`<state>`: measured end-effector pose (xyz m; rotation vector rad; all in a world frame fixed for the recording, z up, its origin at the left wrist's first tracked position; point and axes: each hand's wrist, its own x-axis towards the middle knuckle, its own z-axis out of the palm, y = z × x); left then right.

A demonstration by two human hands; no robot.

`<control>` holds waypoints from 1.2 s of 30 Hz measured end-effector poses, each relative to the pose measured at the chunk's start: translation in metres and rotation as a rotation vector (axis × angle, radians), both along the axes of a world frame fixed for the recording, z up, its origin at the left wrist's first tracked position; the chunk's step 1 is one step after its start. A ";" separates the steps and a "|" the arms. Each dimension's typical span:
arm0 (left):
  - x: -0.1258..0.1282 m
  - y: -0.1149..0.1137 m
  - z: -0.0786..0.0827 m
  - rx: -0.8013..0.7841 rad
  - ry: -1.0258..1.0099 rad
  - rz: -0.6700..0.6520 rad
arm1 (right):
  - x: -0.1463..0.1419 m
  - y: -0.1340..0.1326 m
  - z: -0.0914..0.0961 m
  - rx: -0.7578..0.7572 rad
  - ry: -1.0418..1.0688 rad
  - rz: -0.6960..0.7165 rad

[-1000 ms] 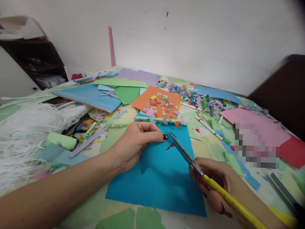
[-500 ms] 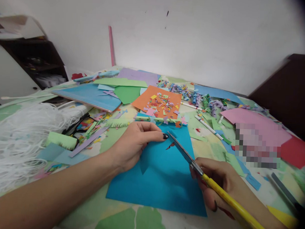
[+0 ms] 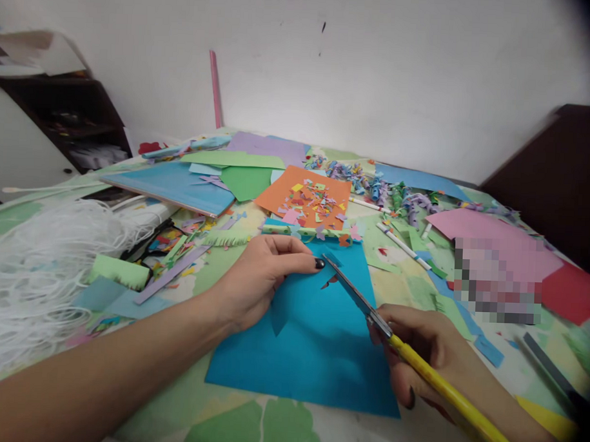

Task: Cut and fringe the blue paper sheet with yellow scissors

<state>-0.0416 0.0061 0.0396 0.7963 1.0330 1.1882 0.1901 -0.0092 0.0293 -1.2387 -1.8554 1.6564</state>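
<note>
My left hand [image 3: 264,278] is closed in a pinch, thumb over fingers, on a small piece of blue paper [image 3: 280,318]. A pointed corner of that piece hangs below the fingers, and another bit shows by the thumb tip. From the right, my right hand [image 3: 420,354] grips a pair of yellow-handled scissors [image 3: 355,293]. Their blade tips lie right beside my left thumb, at the paper piece; the blades look almost closed. Beneath both hands lies a larger blue sheet [image 3: 304,376]. A small brown scrap [image 3: 329,283] shows just under the blades.
Ahead sits an orange sheet [image 3: 281,195] strewn with small paper cuttings. White cord [image 3: 41,276] is heaped at the left, near a blue folder [image 3: 175,181]. Curled paper strips [image 3: 376,185], markers [image 3: 403,246] and a pink sheet [image 3: 497,238] lie toward the right. A wall stands behind.
Almost nothing differs. The scissors' tips have shifted very slightly left toward my left thumb, and my right hand's lower fingers have moved a little. My left hand stays in place.
</note>
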 end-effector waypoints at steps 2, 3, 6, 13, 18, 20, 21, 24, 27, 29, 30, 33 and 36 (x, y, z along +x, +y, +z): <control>0.000 0.000 0.000 -0.002 0.008 -0.003 | 0.000 0.000 0.001 -0.035 0.016 0.021; -0.001 0.000 0.000 -0.001 0.016 -0.004 | 0.001 0.000 0.002 -0.054 0.024 0.036; -0.001 -0.001 0.000 0.003 0.034 -0.014 | 0.002 -0.001 0.003 -0.104 0.054 0.070; 0.000 0.000 -0.001 0.007 0.035 -0.003 | 0.000 -0.001 0.006 -0.141 0.036 0.059; 0.000 0.000 0.000 0.004 0.039 0.009 | -0.001 0.000 0.006 -0.136 0.066 0.053; 0.000 -0.001 0.000 0.000 0.034 0.009 | -0.001 0.000 0.005 -0.139 0.084 0.055; 0.000 -0.001 0.000 -0.003 0.030 0.009 | -0.001 0.000 0.005 -0.146 0.088 0.050; 0.001 -0.001 0.001 -0.008 0.023 0.008 | -0.002 0.000 0.006 -0.160 0.075 0.044; 0.000 -0.001 0.000 -0.006 0.019 0.004 | -0.003 -0.001 0.007 -0.163 0.079 0.045; 0.000 -0.001 0.000 -0.005 0.022 0.003 | -0.002 -0.001 0.006 -0.169 0.083 0.037; 0.000 -0.001 -0.001 -0.005 0.026 0.004 | -0.002 -0.001 0.006 -0.166 0.079 0.029; 0.000 -0.001 -0.001 -0.003 0.035 0.010 | -0.001 -0.001 0.004 -0.138 0.052 0.001; 0.000 -0.001 -0.001 -0.005 0.034 0.012 | 0.000 -0.001 0.003 -0.107 0.043 0.027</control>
